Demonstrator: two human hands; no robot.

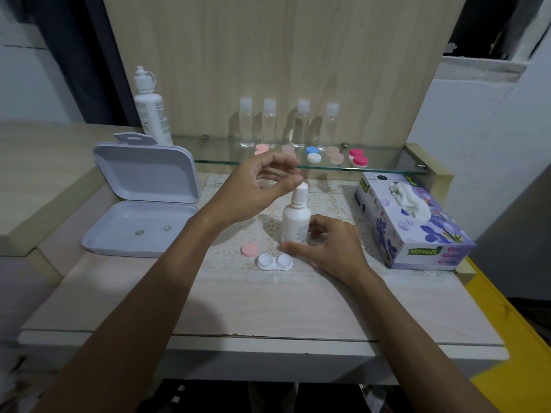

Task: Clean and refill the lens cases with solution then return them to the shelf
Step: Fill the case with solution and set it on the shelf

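On the lace mat [328, 192] at mid-table stands a small white solution bottle [295, 222], upright, cap on. Left hand [256, 186] hovers over it w/ fingers loosely curled; thumb tip touches or nearly touches the cap [300, 190], can't tell if it actually pinches it. Right hand [331, 245] sits just beside the bottle's base on the right, fingers bent and a bit spread, index stretched along the mat toward the bottle's foot; whether it grips the bottle isn't clear.

Just in front of the bottle lies an open white lens case [275, 261], both wells uncovered, w/ one pink cap [249, 249] lying loose just left of it. 2nd cap not visible.

Glass shelf [387, 166] behind holds four clear empty-looking travel bottles [287, 123] in a row, plus more lens cases in front of them: pink, peach, blue/white [313, 154], peach, red/white [358, 157]. Big solution bottle [150, 107] stands at the shelf's left end.

Left of the mat: open grey plastic box [140, 216], lid up, two small roundish bits in its tray. Right: purple tissue box [414, 222], tissue sticking out.
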